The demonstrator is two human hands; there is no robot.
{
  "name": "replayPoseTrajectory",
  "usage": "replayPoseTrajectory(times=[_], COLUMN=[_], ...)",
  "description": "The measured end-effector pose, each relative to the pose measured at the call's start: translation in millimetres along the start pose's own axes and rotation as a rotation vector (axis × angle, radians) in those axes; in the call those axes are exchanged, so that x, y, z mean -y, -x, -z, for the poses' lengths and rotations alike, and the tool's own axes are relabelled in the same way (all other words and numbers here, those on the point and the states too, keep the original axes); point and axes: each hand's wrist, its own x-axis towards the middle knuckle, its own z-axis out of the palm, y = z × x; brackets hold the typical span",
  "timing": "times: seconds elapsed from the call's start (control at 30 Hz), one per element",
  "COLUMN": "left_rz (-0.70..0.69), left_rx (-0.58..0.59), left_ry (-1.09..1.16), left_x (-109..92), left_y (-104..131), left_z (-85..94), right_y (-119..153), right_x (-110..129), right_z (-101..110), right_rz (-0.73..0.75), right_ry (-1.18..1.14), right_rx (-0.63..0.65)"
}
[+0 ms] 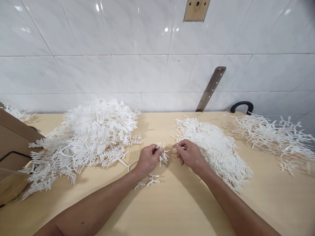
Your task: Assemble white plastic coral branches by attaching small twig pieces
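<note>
My left hand (149, 158) is closed in a pinch on a small white branching sprig (163, 156), whose tips stick out to the right of the fingers. Just across from it, my right hand (188, 152) has thumb and fingertips pinched together. A thin white bit shows at those fingertips, too small to name. Below my left wrist, partly covered by the forearm, a bare white branched stem (150, 180) lies on the table. A big heap of white sprigs (93, 134) spreads to the left. Beside my right hand lies a flatter pile of white sprigs (214, 144).
Looser white branches (278, 137) lie at the far right of the wooden table (162, 209), near a black curved handle (242, 105). A brown cardboard box (14, 137) and a clear container (12, 186) stand left. A metal strip (211, 88) leans against the tiled wall (152, 72).
</note>
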Motion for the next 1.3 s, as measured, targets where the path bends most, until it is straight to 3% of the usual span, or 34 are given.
replayPoseTrajectory(times=[0.1,0.3,0.53,1.3], left_rz=[0.034,-0.005,-0.046,-0.05], left_rx=[0.017,0.016,-0.008,-0.01], left_ry=[0.053,0.038,0.027,-0.031], left_x=[0.2,-2.7,-3.6,-7.0], left_y=[0.6,1.8,3.7,8.0], left_z=[-0.7,-0.1,-1.1,-2.4], right_y=[1.5,4.0,7.7,10.2], right_x=[-1.7,0.1,5.3,1.0], right_z=[0.4,-4.8,-6.2,-15.7], right_rz=[-0.012,-0.067,-0.169,-0.109], right_ry=[-0.239,-0.505,-0.503,-0.266], right_rx=[0.117,0.229,0.455,0.352])
